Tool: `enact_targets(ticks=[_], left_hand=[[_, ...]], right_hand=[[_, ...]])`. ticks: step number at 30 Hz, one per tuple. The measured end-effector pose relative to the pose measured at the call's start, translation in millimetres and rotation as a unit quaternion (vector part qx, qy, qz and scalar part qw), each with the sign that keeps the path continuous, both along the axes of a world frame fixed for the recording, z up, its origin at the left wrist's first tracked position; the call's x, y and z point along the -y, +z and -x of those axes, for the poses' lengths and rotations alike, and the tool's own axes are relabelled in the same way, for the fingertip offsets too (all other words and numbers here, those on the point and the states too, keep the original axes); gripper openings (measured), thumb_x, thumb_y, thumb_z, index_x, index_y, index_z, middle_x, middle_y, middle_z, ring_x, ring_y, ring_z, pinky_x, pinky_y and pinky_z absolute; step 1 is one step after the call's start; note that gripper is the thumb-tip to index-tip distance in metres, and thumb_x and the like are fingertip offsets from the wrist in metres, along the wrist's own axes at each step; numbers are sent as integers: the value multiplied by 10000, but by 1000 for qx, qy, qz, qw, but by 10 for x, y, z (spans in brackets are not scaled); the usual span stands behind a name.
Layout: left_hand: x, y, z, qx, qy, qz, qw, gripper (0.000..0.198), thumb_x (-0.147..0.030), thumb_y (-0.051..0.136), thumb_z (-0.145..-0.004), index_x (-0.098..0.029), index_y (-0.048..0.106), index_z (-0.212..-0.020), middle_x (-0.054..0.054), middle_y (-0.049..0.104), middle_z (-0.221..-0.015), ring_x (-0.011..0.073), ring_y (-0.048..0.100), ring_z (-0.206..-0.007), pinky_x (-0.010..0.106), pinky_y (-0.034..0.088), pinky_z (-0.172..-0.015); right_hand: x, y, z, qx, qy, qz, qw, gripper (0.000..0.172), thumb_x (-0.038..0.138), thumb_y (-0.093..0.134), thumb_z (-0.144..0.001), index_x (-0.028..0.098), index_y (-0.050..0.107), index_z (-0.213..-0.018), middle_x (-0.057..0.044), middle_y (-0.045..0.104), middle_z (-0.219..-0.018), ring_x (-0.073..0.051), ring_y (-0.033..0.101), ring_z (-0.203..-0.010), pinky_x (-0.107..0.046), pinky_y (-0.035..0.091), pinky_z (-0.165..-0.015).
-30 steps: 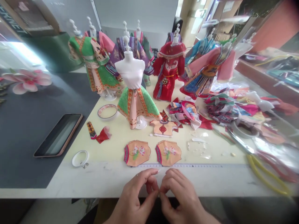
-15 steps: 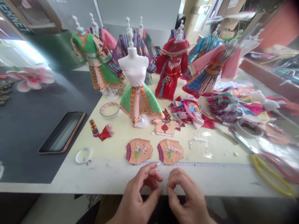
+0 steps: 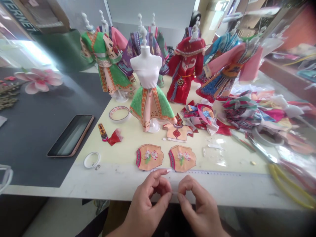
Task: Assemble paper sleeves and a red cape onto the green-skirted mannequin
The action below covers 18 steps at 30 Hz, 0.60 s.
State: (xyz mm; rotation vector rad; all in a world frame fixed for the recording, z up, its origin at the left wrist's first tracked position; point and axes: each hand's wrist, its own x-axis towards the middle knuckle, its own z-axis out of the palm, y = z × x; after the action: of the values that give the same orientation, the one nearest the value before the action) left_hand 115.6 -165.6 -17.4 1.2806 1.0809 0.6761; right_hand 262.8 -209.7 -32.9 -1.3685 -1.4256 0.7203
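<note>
Over the table's front edge, my left hand (image 3: 150, 204) pinches thumb against fingers, its index finger stretched forward. Close by on the right, my right hand (image 3: 201, 204) is pinched too. Something thin and pale (image 3: 174, 193) spans the small gap between the fingertips, too small to name. Just beyond lie two peach fabric pieces with printed flowers, a left one (image 3: 150, 157) and a right one (image 3: 184, 158). Behind them is a small top-shaped fabric piece (image 3: 176, 132). A white mannequin (image 3: 145, 69) wearing a green and orange skirt (image 3: 138, 107) stands further back.
Several dressed mannequins stand behind, one in a red gown (image 3: 184, 79). Fabric scraps (image 3: 244, 112) and yellow-handled scissors (image 3: 277, 177) lie at right. At left are a phone (image 3: 71, 135), a tape roll (image 3: 119, 113) and a smaller white roll (image 3: 92, 160).
The view has shifted slightly, so the table things sit a little further right. My hands stay close together; the thin pale thing between the fingertips shows more clearly now.
</note>
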Motion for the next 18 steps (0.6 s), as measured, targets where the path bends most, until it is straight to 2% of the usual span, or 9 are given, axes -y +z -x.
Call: enact_targets(ticks=[6, 11, 18], left_hand=[[7, 18, 2, -7, 9, 2, 1000, 345, -148, 576, -770, -217, 529, -1105, -34, 618, -758, 113, 627, -693, 211, 527, -679], [18, -23, 10, -14, 9, -18, 1000, 360, -146, 577, -774, -229, 524, -1120, -32, 632, -774, 115, 637, -715, 210, 534, -695], [13, -126, 37, -35, 19, -89, 995, 324, -190, 530, -837, -224, 476, -1155, 42, 635, -1012, 131, 650, -817, 239, 555, -743]], right_hand=[[28, 23, -19, -17, 16, 21, 1000, 118, 112, 472, -813, 200, 477, -733, 9, 503, -670, -127, 503, -609, -244, 441, -567], [4, 7, -11, -10, 14, 13, 1000, 127, 105, 476, -809, 201, 475, -725, 14, 498, -653, -123, 499, -588, -239, 432, -546], [-58, 55, -136, 23, -20, -23, 999, 146, 85, 498, -822, 202, 498, -734, 11, 505, -658, -125, 509, -603, -239, 437, -561]])
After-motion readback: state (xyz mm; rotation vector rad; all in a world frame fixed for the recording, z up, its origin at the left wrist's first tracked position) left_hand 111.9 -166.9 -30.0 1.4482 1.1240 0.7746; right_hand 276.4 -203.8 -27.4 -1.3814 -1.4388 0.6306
